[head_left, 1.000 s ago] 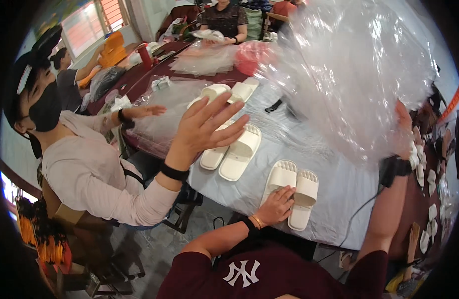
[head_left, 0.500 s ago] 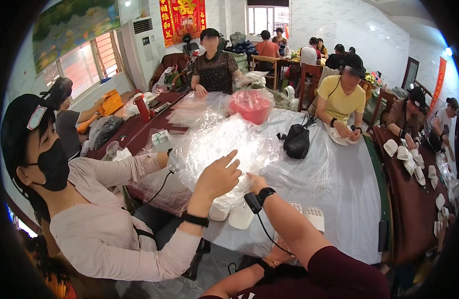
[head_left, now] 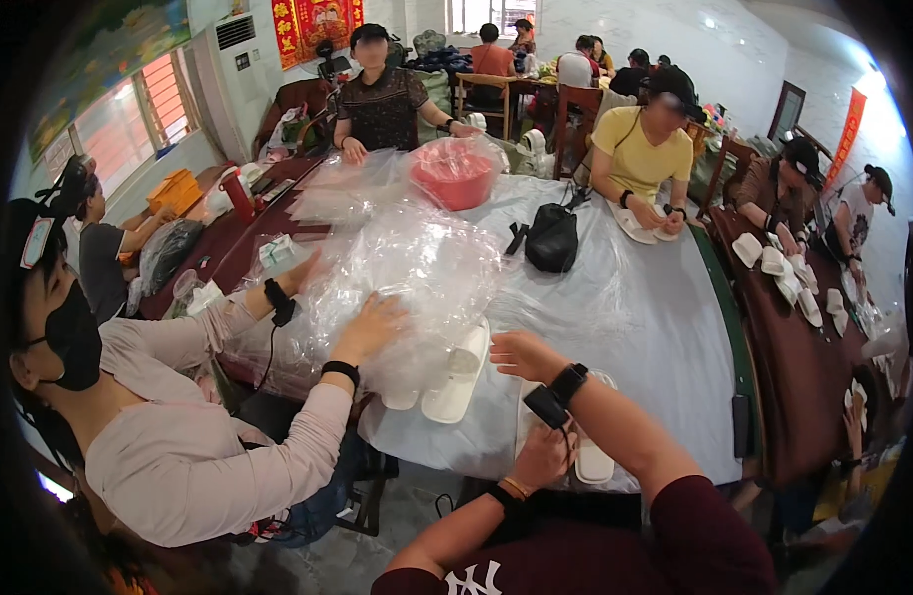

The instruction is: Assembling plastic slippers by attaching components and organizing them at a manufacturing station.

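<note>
Having dropped from mid-air since half a second ago, now reaching forward low over the grey table cover (head_left: 665, 327): right hand (head_left: 521, 354), fingers spread apart and empty, pointing left toward the heap of clear plastic bags (head_left: 417, 268). Not quite touching the plastic, as far as can be told. Wearing a black watch (head_left: 569, 381) on that wrist, with a small black device (head_left: 547, 406) hanging just below it.

Lying lower, near the table's front edge: left hand (head_left: 541, 458), fingers curled loosely on a pair of white slippers (head_left: 587, 458) and partly covering them; cannot tell whether gripping or only resting. Showing a thin bracelet (head_left: 516, 487) at that wrist, dark red sleeve behind it.

Sitting just left of the right hand, half under the plastic heap: a second pair of white slippers (head_left: 454, 375), side by side, toes toward the table's middle.

Pressing into the same heap from the left: two hands of a neighbour in a pale pink top (head_left: 218, 446) and black face mask (head_left: 74, 337), the nearer hand (head_left: 375, 327) flat on the bags.

Standing farther back on the table: a black bag (head_left: 552, 238) and a red basin (head_left: 453, 174) wrapped in clear film. Sitting around the far sides: several other people, one in a yellow shirt (head_left: 640, 154) handling white slippers.
</note>
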`<action>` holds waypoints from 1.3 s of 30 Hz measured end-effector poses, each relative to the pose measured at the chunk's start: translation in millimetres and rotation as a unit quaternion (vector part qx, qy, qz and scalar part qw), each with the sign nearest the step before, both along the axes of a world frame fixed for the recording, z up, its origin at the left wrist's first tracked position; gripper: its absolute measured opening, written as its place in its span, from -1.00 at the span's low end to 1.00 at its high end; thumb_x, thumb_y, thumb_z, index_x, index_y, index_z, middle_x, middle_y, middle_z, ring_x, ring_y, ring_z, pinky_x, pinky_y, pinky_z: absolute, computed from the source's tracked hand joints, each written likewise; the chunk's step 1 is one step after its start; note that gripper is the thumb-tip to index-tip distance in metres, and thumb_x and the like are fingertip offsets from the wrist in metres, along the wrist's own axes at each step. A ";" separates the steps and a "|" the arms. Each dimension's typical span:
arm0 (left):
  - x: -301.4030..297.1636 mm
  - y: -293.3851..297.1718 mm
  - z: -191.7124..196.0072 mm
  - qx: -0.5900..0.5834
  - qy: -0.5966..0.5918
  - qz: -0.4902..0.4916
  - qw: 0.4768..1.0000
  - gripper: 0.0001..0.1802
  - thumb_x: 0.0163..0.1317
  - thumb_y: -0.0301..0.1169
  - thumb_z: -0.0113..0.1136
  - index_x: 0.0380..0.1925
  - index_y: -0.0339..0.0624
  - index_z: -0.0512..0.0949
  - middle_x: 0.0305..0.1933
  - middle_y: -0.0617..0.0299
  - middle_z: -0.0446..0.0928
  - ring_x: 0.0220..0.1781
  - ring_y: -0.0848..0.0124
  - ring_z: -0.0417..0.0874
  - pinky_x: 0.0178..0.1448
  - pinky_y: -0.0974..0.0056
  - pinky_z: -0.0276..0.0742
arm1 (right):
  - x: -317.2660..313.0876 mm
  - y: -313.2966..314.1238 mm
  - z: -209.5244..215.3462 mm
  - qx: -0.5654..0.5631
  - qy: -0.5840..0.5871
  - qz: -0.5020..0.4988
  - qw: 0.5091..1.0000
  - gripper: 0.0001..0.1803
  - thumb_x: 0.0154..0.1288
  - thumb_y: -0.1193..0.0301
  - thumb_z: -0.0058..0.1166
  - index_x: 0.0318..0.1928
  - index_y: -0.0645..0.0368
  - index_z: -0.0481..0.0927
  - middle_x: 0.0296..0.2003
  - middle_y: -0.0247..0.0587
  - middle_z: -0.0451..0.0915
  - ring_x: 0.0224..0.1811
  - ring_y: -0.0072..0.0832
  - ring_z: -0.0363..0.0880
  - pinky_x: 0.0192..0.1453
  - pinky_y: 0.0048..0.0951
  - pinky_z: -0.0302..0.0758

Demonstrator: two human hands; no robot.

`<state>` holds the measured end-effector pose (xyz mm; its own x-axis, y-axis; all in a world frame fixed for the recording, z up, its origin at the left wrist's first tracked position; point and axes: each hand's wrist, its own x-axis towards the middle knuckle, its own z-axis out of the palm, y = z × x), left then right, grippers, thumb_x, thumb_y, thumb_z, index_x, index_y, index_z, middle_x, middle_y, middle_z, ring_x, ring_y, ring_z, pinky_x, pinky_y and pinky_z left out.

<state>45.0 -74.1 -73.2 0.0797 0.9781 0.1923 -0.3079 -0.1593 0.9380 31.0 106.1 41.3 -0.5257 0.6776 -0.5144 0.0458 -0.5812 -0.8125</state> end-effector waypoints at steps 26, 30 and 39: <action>7.8 39.9 55.4 0.043 0.610 0.183 0.770 -0.63 0.22 -0.11 0.09 -0.51 -0.22 0.54 -0.52 -0.01 0.60 -0.45 -0.01 0.63 -0.35 -0.05 0.53 | 242.0 -156.7 -51.4 0.151 -0.012 -0.098 0.984 -0.50 0.31 0.40 0.08 0.22 0.31 0.39 0.06 -0.17 0.54 0.01 -0.51 0.50 0.00 -0.50 0.47; -19.0 36.5 75.9 0.045 0.584 0.183 0.789 -0.67 0.18 -0.17 0.11 -0.58 -0.20 0.55 -0.52 -0.02 0.57 -0.43 -0.02 0.61 -0.35 -0.03 0.49 | 260.3 -160.9 -60.9 0.097 0.002 -0.112 0.989 -0.53 0.34 0.37 0.07 0.20 0.31 0.42 0.03 -0.18 0.55 -0.01 -0.49 0.53 -0.01 -0.53 0.49; -50.6 40.7 164.2 0.124 0.496 0.329 0.794 -0.71 0.16 -0.37 0.19 -0.64 -0.33 0.45 -0.63 -0.08 0.45 -0.59 -0.04 0.45 -0.48 0.06 0.32 | 258.1 -158.4 -70.7 0.047 0.058 -0.183 0.980 -0.63 0.40 0.31 0.03 0.10 0.29 0.48 -0.05 -0.24 0.55 -0.09 -0.50 0.57 -0.07 -0.49 0.55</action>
<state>-5.6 -33.5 91.1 -0.2002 0.8125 0.5475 0.7899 -0.1968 0.5808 289.1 -52.3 -29.4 -0.2895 0.8731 -0.3923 -0.2482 -0.4643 -0.8502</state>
